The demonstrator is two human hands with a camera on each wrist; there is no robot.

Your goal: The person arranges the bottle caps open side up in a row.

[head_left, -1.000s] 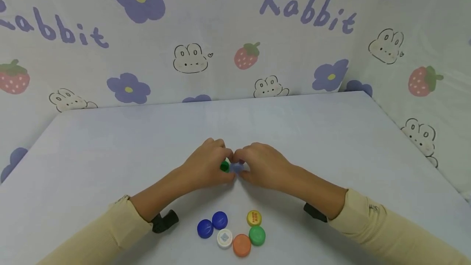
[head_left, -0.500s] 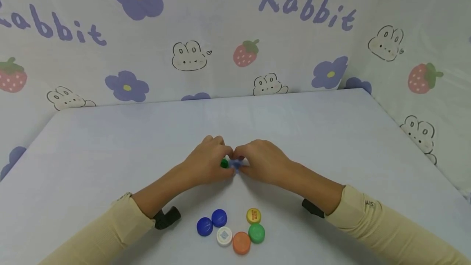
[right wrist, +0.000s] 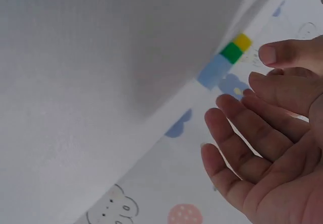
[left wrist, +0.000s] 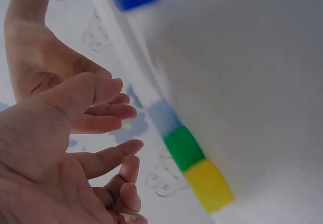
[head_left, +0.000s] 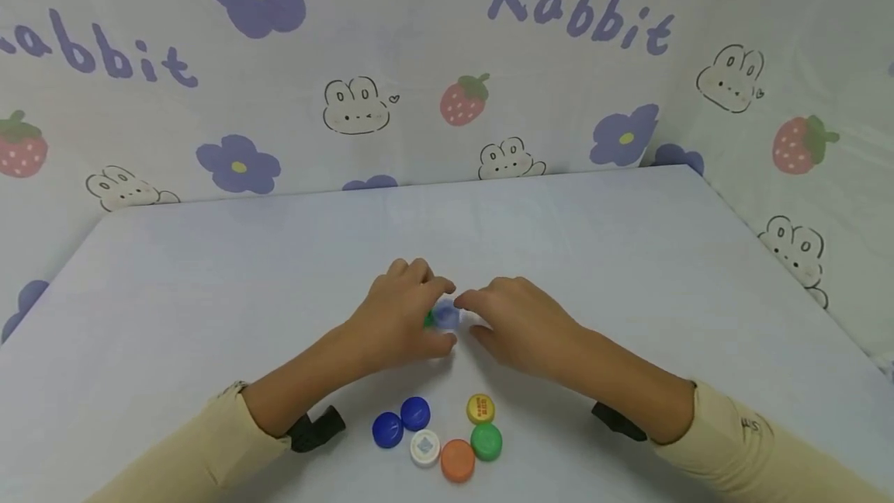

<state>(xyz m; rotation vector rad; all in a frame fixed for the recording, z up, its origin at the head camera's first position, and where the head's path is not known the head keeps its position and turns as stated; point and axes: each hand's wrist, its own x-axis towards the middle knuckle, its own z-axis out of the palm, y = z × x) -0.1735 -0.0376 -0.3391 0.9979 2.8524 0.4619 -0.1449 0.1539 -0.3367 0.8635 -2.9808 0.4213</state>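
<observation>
Table (head_left: 209,270): white; its far edge meets a pale printed fabric backdrop (head_left: 405,37) at 12 o'clock, and its side edges slope inward at 10 and 2 o'clock.
Room: a broad stretch of white lies between the hands and the far edge; towards 6 o'clock, space is bounded by an arc of round plastic caps: two dark blue caps (head_left: 387,430), a white cap (head_left: 425,449), an orange cap (head_left: 457,461), a light green cap (head_left: 486,442) and a golden yellow cap (head_left: 480,409).
Row: translucent light blue plastic cap (head_left: 447,315) on the table between the hands, a deep green cap (left wrist: 184,148) at its 9 o'clock, a bright yellow cap (left wrist: 208,185) beyond.
Left hand (head_left: 401,320): thumb and index finger well parted either side of the light blue cap, gripping nothing.
Right hand (head_left: 527,324): fingers parted, holding nothing, just beside that cap at 3 o'clock; contact cannot be told.
Change: half a second ago the fingertips met at the light blue cap; now they have separated, the right hand drawn towards 4 o'clock. The arc keeps its arrangement.
</observation>
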